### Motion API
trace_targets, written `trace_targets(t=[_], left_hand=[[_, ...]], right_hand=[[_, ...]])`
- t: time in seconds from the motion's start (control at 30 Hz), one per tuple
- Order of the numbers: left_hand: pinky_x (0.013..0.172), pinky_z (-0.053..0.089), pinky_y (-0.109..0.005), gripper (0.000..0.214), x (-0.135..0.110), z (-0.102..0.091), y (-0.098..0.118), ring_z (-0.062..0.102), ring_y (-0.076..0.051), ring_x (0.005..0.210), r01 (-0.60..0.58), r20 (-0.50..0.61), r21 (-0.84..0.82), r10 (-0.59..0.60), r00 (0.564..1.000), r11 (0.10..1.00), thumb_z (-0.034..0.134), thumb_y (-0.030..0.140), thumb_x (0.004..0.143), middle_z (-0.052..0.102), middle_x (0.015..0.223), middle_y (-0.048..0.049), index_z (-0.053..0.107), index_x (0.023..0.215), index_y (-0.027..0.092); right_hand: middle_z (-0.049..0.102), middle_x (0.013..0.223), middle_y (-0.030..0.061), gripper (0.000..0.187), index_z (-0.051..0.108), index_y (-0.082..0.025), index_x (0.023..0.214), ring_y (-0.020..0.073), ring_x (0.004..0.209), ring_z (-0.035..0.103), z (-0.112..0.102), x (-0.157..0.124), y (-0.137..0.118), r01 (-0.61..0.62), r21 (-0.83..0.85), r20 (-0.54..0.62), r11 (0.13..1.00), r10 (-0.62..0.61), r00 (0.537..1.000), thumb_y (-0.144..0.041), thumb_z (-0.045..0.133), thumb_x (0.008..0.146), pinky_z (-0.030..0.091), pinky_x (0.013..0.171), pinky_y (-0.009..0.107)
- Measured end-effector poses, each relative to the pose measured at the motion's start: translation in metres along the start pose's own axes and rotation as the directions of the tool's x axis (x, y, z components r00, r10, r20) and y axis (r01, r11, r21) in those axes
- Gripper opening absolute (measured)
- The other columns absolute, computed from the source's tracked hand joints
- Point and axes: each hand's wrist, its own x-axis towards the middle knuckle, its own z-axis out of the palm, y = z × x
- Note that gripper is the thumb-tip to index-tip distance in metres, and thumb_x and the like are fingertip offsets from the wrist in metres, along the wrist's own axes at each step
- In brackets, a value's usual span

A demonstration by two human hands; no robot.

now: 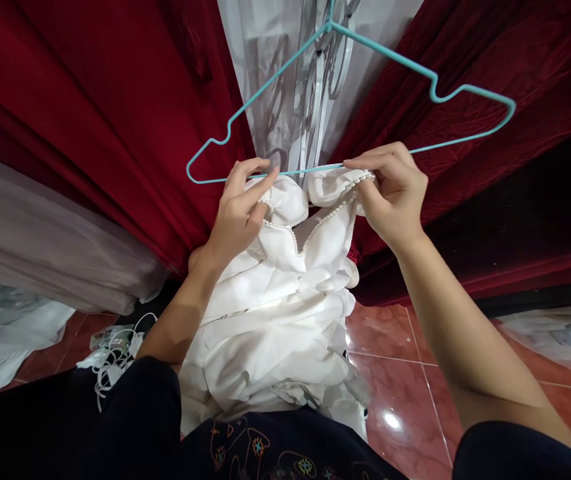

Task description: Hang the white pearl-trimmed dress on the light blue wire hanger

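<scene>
Looking down past draped red curtains (105, 133) at glossy floor tiles (390, 380). Holding a smooth white dress (285, 307), bunching in soft folds beneath a thin turquoise hanger (380, 49). Pinching hanger bar and dress edge together with left hand (238, 213), fingers bending; pinching likewise with right hand (396, 193), along pearl beading (321, 225) rimming the V-shaped neckline.

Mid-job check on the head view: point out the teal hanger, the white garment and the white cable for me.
Teal hanger (330, 27): head view, on the joint below its hook.
White garment (285, 307): head view, on folds below the beaded neckline.
White cable (114, 375): head view, on its tangled loops.
</scene>
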Motion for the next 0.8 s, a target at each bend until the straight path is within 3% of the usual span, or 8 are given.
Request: trace_targets(t=[0.1, 0.2, 0.3, 0.4, 0.5, 0.57, 0.7, 0.8], left_hand=[[0.091, 0.054, -0.041, 0.036, -0.027, -0.006, 0.001, 0.063, -0.024, 0.097, -0.093, -0.214, 0.002, 0.092, 0.973, 0.996, 0.055, 0.022, 0.097, 0.064, 0.102, -0.0078, 0.080, 0.123, 0.027], [0.067, 0.045, -0.032, 0.030, -0.048, -0.015, -0.004, 0.051, -0.017, 0.066, 0.202, -0.155, -0.143, -0.223, 0.962, 0.969, 0.058, 0.017, 0.089, 0.055, 0.073, 0.0002, 0.077, 0.111, 0.025], [0.057, 0.037, -0.030, 0.019, -0.045, -0.024, -0.031, 0.046, -0.014, 0.058, 0.568, -0.101, -0.367, -0.638, 0.763, 0.737, 0.060, 0.022, 0.080, 0.051, 0.069, 0.0023, 0.066, 0.098, 0.023], [0.064, 0.044, -0.033, 0.020, -0.023, -0.039, -0.076, 0.054, -0.015, 0.071, 0.620, -0.214, -0.416, -0.735, 0.644, 0.665, 0.062, 0.042, 0.087, 0.057, 0.081, -0.0011, 0.056, 0.091, 0.023], [0.075, 0.048, -0.036, 0.055, 0.007, -0.062, -0.109, 0.053, -0.012, 0.081, 0.498, -0.376, -0.255, -0.560, 0.739, 0.829, 0.055, 0.080, 0.097, 0.052, 0.083, 0.0013, 0.054, 0.097, 0.025], [0.079, 0.048, -0.039, 0.059, 0.028, -0.074, -0.112, 0.054, -0.013, 0.083, 0.370, -0.407, -0.160, -0.402, 0.820, 0.915, 0.054, 0.086, 0.096, 0.053, 0.087, 0.0012, 0.056, 0.101, 0.028], [0.079, 0.054, -0.038, 0.049, 0.066, -0.082, -0.083, 0.064, -0.013, 0.088, 0.184, -0.396, -0.060, -0.193, 0.898, 0.981, 0.057, 0.078, 0.102, 0.066, 0.097, 0.0016, 0.061, 0.106, 0.029], [0.081, 0.061, -0.028, 0.052, 0.084, -0.076, -0.056, 0.070, -0.011, 0.099, 0.194, -0.257, -0.056, -0.202, 0.945, 0.979, 0.047, 0.077, 0.108, 0.069, 0.108, 0.0055, 0.060, 0.121, 0.028]], right_hand=[[0.069, 0.099, 0.0071, 0.022, 0.079, -0.033, 0.106, 0.0274, 0.103, 0.070, 0.003, -0.001, 0.001, 0.001, -0.023, -0.018, 1.000, -0.001, 1.000, -0.047, 0.062, 0.102, 0.061, 0.097, 0.053], [0.069, 0.099, 0.0078, 0.030, 0.078, -0.032, 0.105, 0.0283, 0.104, 0.068, 0.004, 0.001, 0.000, -0.029, -0.051, -0.016, 0.998, 0.028, 0.999, -0.055, 0.059, 0.102, 0.060, 0.096, 0.054], [0.072, 0.104, 0.0091, 0.033, 0.079, -0.036, 0.105, 0.0303, 0.108, 0.066, 0.003, 0.002, -0.003, -0.136, -0.042, 0.005, 0.990, 0.137, 0.991, -0.062, 0.058, 0.100, 0.058, 0.099, 0.059], [0.074, 0.105, 0.0101, 0.035, 0.081, -0.041, 0.104, 0.0345, 0.110, 0.064, 0.000, 0.002, -0.007, -0.225, -0.024, 0.016, 0.974, 0.226, 0.974, -0.068, 0.060, 0.097, 0.054, 0.103, 0.068], [0.073, 0.102, 0.0103, 0.036, 0.081, -0.041, 0.103, 0.0346, 0.107, 0.064, -0.001, 0.002, -0.011, -0.221, -0.048, 0.006, 0.974, 0.222, 0.975, -0.068, 0.059, 0.097, 0.055, 0.099, 0.069], [0.072, 0.101, 0.0100, 0.033, 0.080, -0.040, 0.102, 0.0315, 0.103, 0.065, 0.000, 0.001, -0.013, -0.191, -0.068, -0.007, 0.979, 0.191, 0.982, -0.065, 0.058, 0.099, 0.059, 0.092, 0.063], [0.070, 0.099, 0.0088, 0.030, 0.077, -0.034, 0.104, 0.0281, 0.099, 0.067, 0.008, -0.003, -0.014, -0.120, -0.102, -0.039, 0.988, 0.116, 0.992, -0.055, 0.057, 0.103, 0.062, 0.087, 0.056], [0.069, 0.101, 0.0095, 0.028, 0.076, -0.033, 0.109, 0.0284, 0.101, 0.068, 0.014, -0.008, -0.013, -0.108, -0.134, -0.032, 0.985, 0.104, 0.994, -0.048, 0.053, 0.105, 0.063, 0.088, 0.055]])
